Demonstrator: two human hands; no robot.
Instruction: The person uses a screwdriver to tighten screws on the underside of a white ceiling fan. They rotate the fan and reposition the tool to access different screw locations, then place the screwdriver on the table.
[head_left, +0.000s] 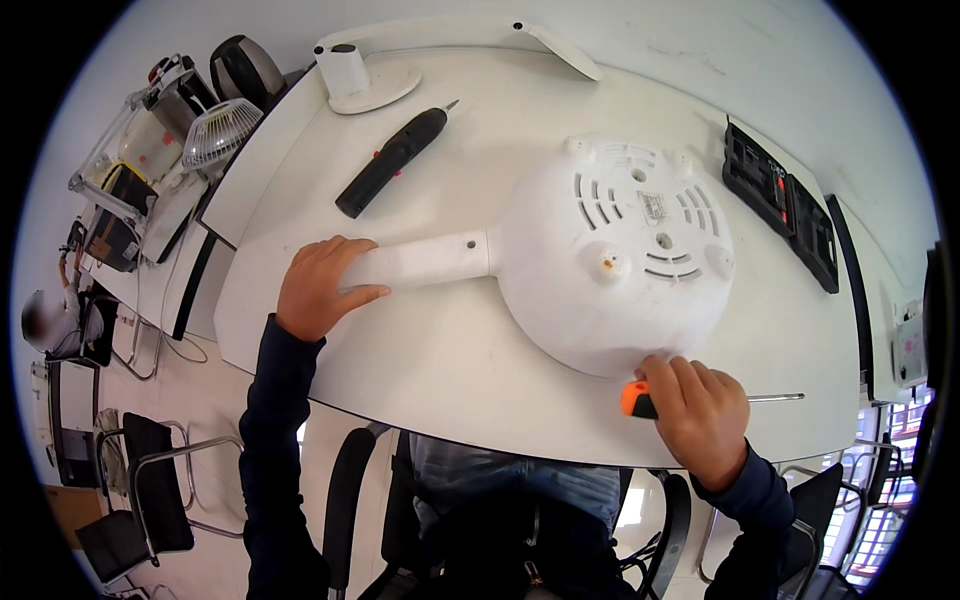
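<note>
A white electric pan lies upside down on the white table, its vented base and small feet facing up. Its long handle points left, with a small dark hole near the bowl. Around the end of that handle my left hand is closed, thumb on the near side. My right hand grips a screwdriver with an orange and black handle, close to the bowl's near rim. The screwdriver's metal shaft points right, away from the pan. The fingertips seem to touch the bowl's edge, though I cannot tell for sure.
A black cordless screwdriver lies beyond the handle. At the far edge stands a white desk lamp. An open black tool case lies on the right. Appliances, including a round fan heater, crowd a side table; chairs stand around.
</note>
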